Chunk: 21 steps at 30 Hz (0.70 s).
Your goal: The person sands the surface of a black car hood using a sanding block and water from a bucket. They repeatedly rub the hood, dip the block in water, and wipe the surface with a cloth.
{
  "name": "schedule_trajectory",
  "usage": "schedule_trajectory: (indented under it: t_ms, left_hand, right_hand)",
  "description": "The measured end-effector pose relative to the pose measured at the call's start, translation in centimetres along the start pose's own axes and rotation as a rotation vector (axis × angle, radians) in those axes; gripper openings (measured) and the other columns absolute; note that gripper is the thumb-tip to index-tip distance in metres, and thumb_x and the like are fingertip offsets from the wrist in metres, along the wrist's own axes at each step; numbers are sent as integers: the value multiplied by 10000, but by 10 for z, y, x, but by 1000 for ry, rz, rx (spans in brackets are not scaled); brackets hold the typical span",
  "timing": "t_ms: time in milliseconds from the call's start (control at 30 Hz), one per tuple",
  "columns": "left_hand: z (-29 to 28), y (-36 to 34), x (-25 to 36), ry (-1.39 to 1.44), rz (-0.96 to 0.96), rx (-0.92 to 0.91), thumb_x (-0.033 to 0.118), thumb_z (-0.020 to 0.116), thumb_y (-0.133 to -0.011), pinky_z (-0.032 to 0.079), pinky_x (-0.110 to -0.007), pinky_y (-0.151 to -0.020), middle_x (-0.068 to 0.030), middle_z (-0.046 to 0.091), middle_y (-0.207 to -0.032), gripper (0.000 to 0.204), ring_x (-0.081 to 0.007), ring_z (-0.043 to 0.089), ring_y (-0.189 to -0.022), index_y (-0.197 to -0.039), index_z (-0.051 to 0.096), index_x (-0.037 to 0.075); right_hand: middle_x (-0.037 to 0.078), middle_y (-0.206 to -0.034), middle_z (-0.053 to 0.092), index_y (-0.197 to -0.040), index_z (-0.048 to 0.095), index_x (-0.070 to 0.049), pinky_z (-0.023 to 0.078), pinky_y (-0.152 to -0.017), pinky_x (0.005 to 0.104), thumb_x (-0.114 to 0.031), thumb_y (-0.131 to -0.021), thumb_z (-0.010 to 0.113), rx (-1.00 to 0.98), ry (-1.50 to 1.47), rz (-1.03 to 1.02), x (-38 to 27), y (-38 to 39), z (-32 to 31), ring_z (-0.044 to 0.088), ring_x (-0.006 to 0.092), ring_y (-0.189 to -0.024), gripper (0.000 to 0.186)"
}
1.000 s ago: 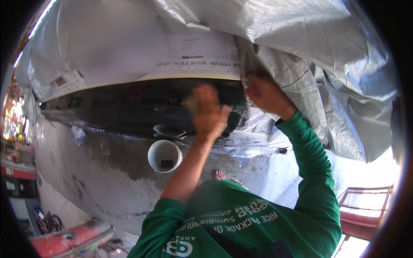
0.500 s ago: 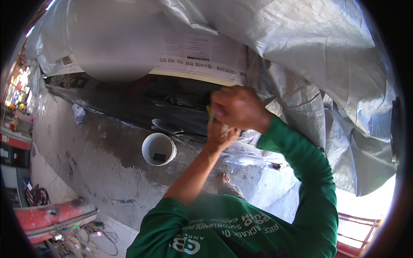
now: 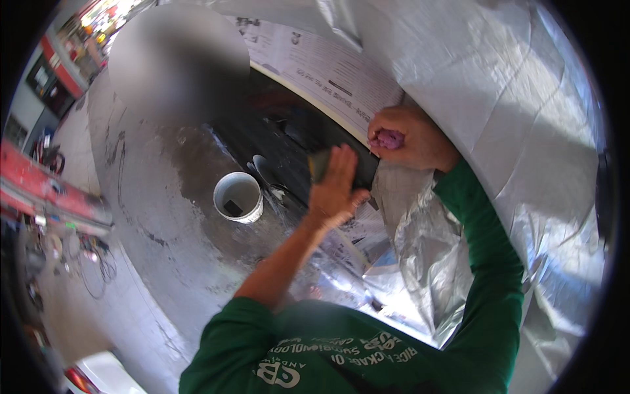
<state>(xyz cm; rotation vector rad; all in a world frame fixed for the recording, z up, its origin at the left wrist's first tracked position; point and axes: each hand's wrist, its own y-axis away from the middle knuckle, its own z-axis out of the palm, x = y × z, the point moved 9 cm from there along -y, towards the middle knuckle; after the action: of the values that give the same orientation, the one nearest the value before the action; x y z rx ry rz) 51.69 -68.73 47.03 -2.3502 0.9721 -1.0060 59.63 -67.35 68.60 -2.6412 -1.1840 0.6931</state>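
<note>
My left hand (image 3: 335,190) lies on a glossy black vehicle panel (image 3: 295,134), its long fingers over a yellowish-green pad (image 3: 318,167) that it presses against the surface. My right hand (image 3: 420,141) is closed round a crumpled pink cloth or wad (image 3: 390,138), just above and right of the left, by the panel's taped upper edge. Newspaper masking (image 3: 328,72) runs along that edge. A white bucket (image 3: 252,210) stands on the floor below the panel, with a dark block (image 3: 232,209) inside it.
Silver sheeting (image 3: 499,105) drapes over the vehicle above and right of my hands. At the left are a red bumper (image 3: 52,190), tangled cords (image 3: 98,276) and parts on the concrete floor (image 3: 151,249). The back of a white car (image 3: 105,374) shows at lower left.
The view has turned, tilting the panel steeply. My right hand, over my left half a second ago, has moved up and right, apart from it. My left hand remains low on the panel.
</note>
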Motion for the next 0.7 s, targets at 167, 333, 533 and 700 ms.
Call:
schedule_trajectory:
  t_ms: [167, 333, 533, 700]
  left_hand:
    - [-58, -49, -85, 72, -423, 297, 533, 548, -1061, 262, -484, -1298, -313, 258, -1710, 867, -422, 233, -1614, -1633, 298, -69]
    - [22, 9, 66, 47, -230, 38, 536, 625, -1003, 234, -442, -1312, -279, 156, -1753, 978, -389, 124, -1647, -1679, 198, -28]
    - [-61, -61, -82, 92, -409, 157, 488, 549, -1069, 265, -441, -1301, -225, 185, -1761, 844, -365, 125, -1648, -1682, 225, 7]
    - [-31, -47, -25, 27, -409, 243, 490, 533, -1079, 277, -452, -1297, -260, 230, -1738, 829, -386, 154, -1639, -1638, 283, -70]
  right_hand:
    - [87, -896, 683, -956, 676, -42, 530, -781, 351, -15, -839, 812, -6, -80, 7, -4, -5, -2, 677, 261, -844, 182]
    - [93, -915, 686, -976, 670, -42, 534, -783, 353, -12, -828, 818, -2, -80, -57, 1, -3, 4, 682, 263, -850, 211]
    - [95, -927, 699, -985, 673, -47, 539, -776, 377, -2, -822, 818, -14, -48, -63, -7, -2, -6, 695, 273, -855, 223]
    - [96, -940, 706, -997, 691, -60, 538, -794, 385, -31, -815, 832, -22, -33, -40, -2, -3, 3, 696, 280, -871, 232]
